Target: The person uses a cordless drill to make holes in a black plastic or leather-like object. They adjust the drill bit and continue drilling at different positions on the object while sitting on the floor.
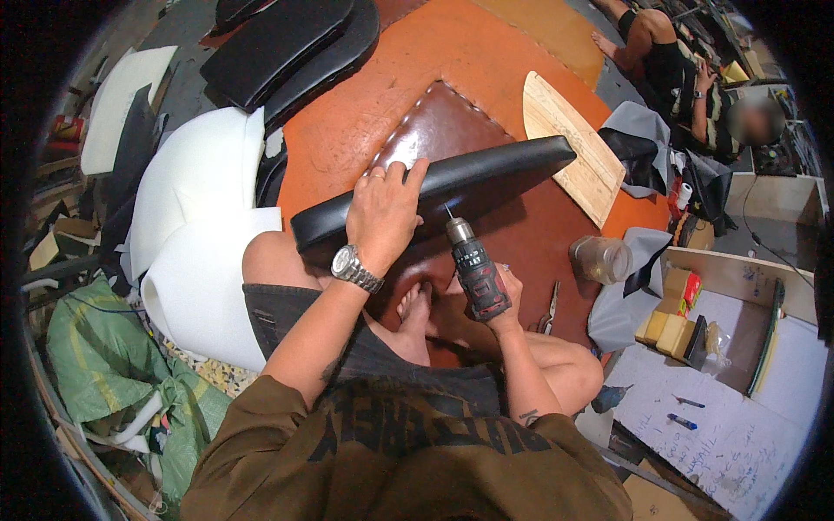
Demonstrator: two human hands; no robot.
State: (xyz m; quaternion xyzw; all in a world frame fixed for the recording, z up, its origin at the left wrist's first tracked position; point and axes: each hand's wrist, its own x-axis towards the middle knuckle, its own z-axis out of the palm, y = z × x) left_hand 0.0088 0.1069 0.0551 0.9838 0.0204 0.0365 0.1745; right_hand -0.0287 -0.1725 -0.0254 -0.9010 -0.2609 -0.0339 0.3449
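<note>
An orange sheet [330,122] lies under a brown sheet [556,230]; right of the right hand [511,300] are a metal tool [550,311] and clear jar [601,260], beyond it a wooden board [569,148].

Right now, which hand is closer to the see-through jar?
Right. The right hand, holding the drill, is left of the jar; the left hand is farther left, on the black cushion.

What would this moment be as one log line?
left hand: on pad; right hand: holding drill; bit: aimed at pad, contact unclear; jar: right of drill
</note>
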